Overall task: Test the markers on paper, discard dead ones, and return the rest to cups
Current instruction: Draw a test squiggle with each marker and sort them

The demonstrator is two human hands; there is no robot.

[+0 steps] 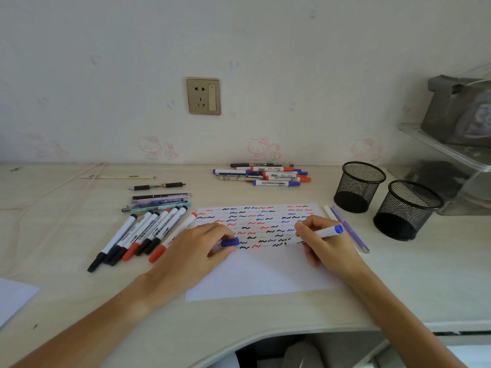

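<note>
A white sheet of paper point(255, 277) lies on the desk, its upper half covered with black, red and blue squiggles. My right hand point(318, 243) grips a white marker with a blue end point(328, 231), tip down on the paper. My left hand point(196, 251) rests on the paper's left edge and pinches the blue cap point(230, 242). Two black mesh cups point(357, 185) point(406, 209) stand at the right; I see nothing in them. A fan of black and red markers point(138, 236) lies left of the paper. Another pile of markers point(268, 174) lies behind it.
Several pens point(159, 201) lie above the left marker fan. A white pen and a purple pen point(348, 229) lie right of the paper. A second sheet point(13, 298) pokes in at the left edge. A clear shelf with a grey bag point(457, 112) stands far right. A wall socket point(203, 96) is behind.
</note>
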